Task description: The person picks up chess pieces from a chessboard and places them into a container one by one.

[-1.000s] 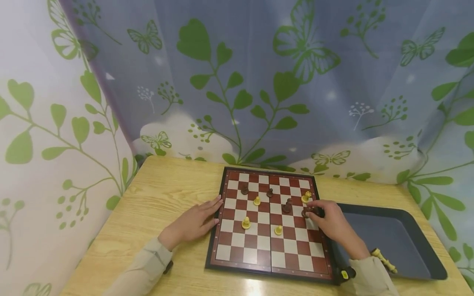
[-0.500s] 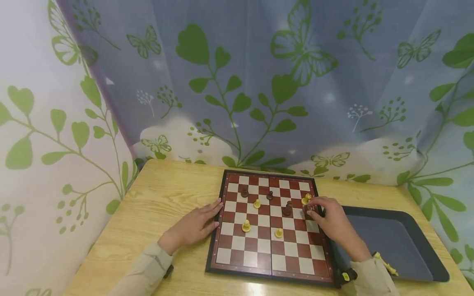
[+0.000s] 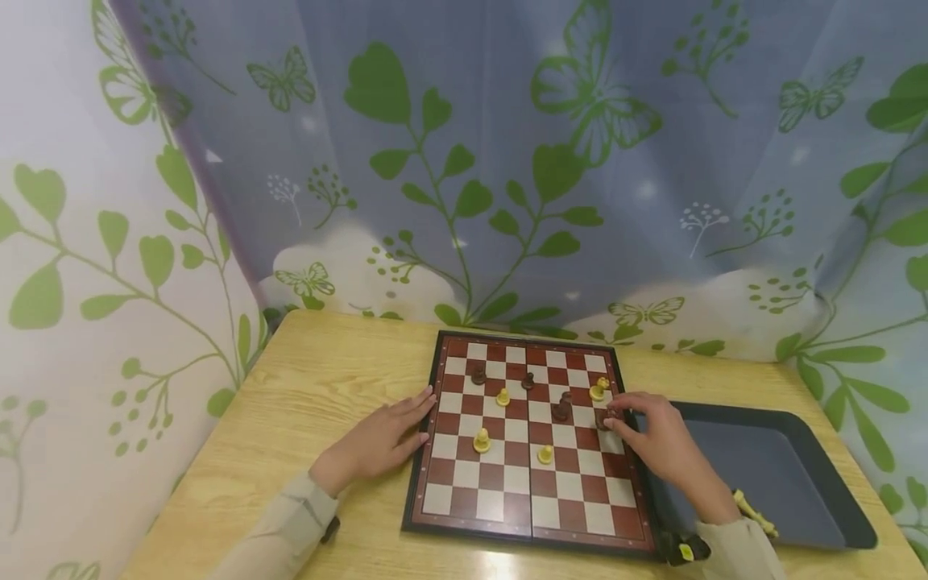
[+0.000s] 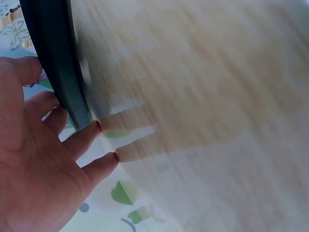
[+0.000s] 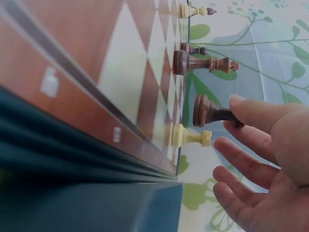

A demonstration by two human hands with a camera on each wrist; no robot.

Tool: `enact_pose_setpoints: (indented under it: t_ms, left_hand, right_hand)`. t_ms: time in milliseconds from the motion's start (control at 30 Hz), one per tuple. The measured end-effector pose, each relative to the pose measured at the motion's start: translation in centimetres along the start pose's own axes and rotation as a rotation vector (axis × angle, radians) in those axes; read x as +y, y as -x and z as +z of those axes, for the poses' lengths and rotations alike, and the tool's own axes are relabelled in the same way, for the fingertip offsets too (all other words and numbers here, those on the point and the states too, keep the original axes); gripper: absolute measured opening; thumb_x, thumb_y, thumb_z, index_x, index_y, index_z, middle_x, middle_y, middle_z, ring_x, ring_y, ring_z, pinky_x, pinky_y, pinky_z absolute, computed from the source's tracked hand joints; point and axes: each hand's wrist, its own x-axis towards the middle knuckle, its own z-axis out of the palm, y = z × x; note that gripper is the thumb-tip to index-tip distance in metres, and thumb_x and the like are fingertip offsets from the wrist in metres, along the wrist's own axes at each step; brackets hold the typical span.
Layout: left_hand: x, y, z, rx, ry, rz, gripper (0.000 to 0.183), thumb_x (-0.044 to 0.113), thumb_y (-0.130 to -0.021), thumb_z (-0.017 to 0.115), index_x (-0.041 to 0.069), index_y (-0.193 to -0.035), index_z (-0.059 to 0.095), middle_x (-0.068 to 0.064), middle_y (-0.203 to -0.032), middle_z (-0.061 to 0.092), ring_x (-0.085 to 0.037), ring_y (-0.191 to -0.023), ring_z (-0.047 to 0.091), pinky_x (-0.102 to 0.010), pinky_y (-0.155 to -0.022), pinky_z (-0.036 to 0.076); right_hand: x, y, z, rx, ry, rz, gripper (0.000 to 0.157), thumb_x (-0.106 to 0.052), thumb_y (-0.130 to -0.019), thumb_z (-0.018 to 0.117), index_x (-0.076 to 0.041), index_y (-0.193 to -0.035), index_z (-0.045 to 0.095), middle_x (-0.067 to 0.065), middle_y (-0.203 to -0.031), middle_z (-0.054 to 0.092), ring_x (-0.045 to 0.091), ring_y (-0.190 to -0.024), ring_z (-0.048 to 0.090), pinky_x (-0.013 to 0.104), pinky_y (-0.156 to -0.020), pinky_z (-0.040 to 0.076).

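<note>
In the head view my right hand (image 3: 670, 443) is at the right edge of the chessboard (image 3: 500, 499), pinching a dark brown chess piece (image 3: 603, 419). The right wrist view shows thumb and forefinger on the upper part of this dark piece (image 5: 205, 111), hiding its top. Its base looks slightly raised off the board. Beside it stands a light rook (image 5: 191, 137), and a dark king (image 5: 207, 63) is on its other side. My left hand (image 3: 373, 447) lies with fingers extended, fingertips touching the board's left edge (image 4: 60, 63).
Right of the board sits a dark tray (image 3: 768, 451) with a light chess piece (image 3: 754, 515) at its near side. Light pawns (image 3: 482, 441) and dark pieces (image 3: 561, 407) stand about the board. The wooden table (image 3: 326, 362) meets a patterned curtain (image 3: 493, 201) behind.
My right hand has shifted slightly to the right, with its fingers still on the dark piece. My left hand stays at the board's left edge.
</note>
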Motion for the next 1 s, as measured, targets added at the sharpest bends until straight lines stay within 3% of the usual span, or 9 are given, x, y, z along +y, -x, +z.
enact_pose_setpoints:
  t_ms: [233,500,1000]
  left_hand:
    - [0.1,0.5,0.2,0.001,-0.003,0.003,0.060,0.036,-0.109,0.045,0.006,-0.159,0.032,-0.010,-0.167,0.025,-0.040,-0.147,0.038,-0.069,-0.113,0.035]
    - [0.1,0.3,0.0,-0.005,-0.003,-0.013,0.061,0.038,-0.108,0.045,0.009,-0.160,0.030,-0.007,-0.168,0.022,-0.038,-0.148,0.036,-0.067,-0.115,0.032]
    - [0.3,0.2,-0.2,-0.019,-0.017,-0.014,0.060,0.037,-0.109,0.045,0.008,-0.159,0.031,-0.008,-0.168,0.023,-0.038,-0.148,0.036,-0.067,-0.115,0.032]
  right_hand:
    - [0.3,0.9,0.3,0.028,-0.010,0.001,0.024,-0.013,-0.089,0.078,-0.003,-0.110,0.075,0.020,-0.119,0.070,0.046,-0.118,0.058,0.067,-0.095,0.047]
    - [0.6,1.5,0.5,0.121,-0.001,-0.037,0.020,-0.010,-0.087,0.081,-0.008,-0.106,0.076,0.016,-0.113,0.072,0.044,-0.113,0.058,0.067,-0.093,0.045]
    - [0.4,2.4,0.2,0.208,0.015,-0.085,0.025,-0.005,-0.084,0.081,-0.002,-0.108,0.076,0.018,-0.109,0.073,0.044,-0.110,0.057,0.065,-0.090,0.046]
